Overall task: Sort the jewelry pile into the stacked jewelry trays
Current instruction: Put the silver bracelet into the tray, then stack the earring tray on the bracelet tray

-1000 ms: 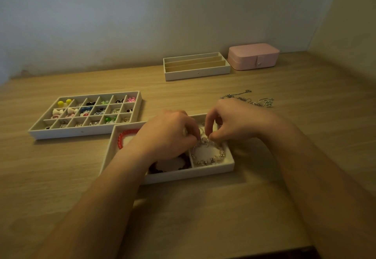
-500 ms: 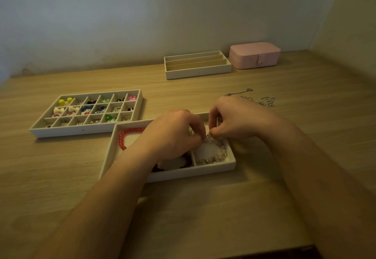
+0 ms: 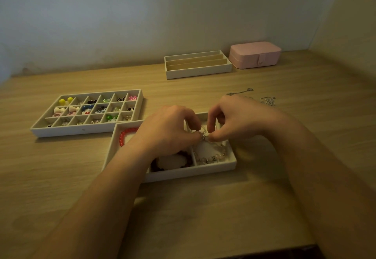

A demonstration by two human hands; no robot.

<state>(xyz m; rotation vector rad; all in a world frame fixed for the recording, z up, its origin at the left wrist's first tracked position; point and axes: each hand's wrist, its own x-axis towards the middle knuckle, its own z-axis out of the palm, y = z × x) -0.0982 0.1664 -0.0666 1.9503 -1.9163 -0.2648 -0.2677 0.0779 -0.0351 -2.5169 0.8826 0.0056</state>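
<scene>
From the head view, both forearms reach in from the lower edge and meet over the near tray, which sits mid-surface. The left hand comes from 7 o'clock, knuckles up, fingers curled down and covering the tray's middle compartments. The right hand comes from 4 o'clock, its wrist bent inward and its fingers arched toward the left hand. The fingertips of both hands meet above the tray's right side, and each grip is closed in a pinch on a small silver piece. I cannot tell whether that piece joins the clear bead bracelet lying in the compartment just below it. A red bracelet lies in the tray's left compartment, and a dark bracelet in the front middle one, partly under the left wrist. At 10 o'clock from this tray, touching its corner, is a small-cell tray filled with coloured earrings. At 12 o'clock, near the wall, is a slotted tray, with a closed pink box just beside it. At 2 o'clock, loose silver chains lie on the wooden surface, just beyond the right hand.
</scene>
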